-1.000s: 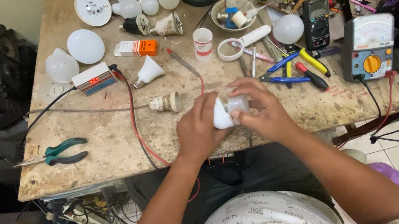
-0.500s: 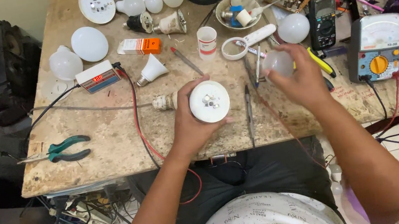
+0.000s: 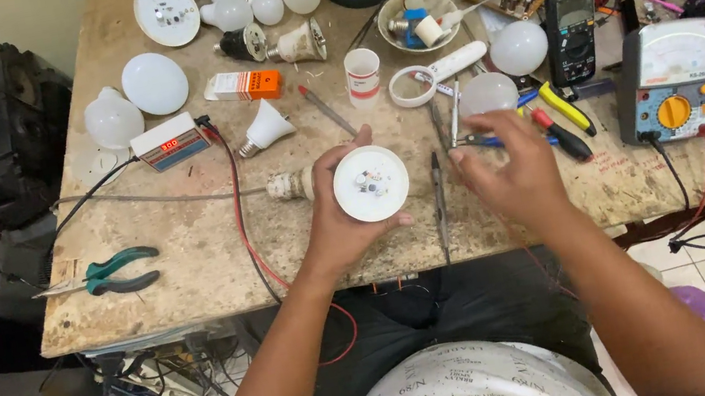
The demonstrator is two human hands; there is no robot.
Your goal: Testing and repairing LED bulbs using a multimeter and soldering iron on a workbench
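Observation:
My left hand grips an opened white bulb body, its round LED board facing up, just above the bench's front edge. My right hand hovers to the right with fingers apart and nothing in it. Its fingertips are just short of a frosted white dome cover, which lies among screwdrivers. A thin dark probe lies on the bench between my two hands.
The worn bench carries several loose bulb domes, a small white tester box, a red wire, green pliers at the left, a black multimeter and an analog meter at the right.
The two hands pulled the dome off the bulb body. My right hand carried the dome to the right, set it among the tools and drew back open. My left hand still holds the body.

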